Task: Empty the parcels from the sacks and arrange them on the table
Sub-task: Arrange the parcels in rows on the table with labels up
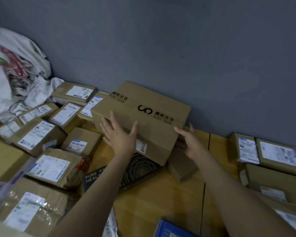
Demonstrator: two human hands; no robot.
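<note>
A large brown cardboard box (pixel 149 106) with a black logo lies tilted at the back of the wooden table (pixel 161 199), near the grey wall. My left hand (pixel 120 135) lies flat with straight fingers on its near side. My right hand (pixel 189 142) is at the box's right near corner, fingers loosely spread around that corner. Under the box's near edge sit a black box with a spiral pattern (pixel 140 168) and a small brown parcel (pixel 182 166). Crumpled white sacks (pixel 15 74) are heaped at the far left.
Several labelled brown parcels (pixel 46 132) crowd the table's left half. More labelled parcels (pixel 272 156) are stacked at the right edge. A blue box (pixel 169 230) pokes in at the bottom. Bare wood shows in the middle near me.
</note>
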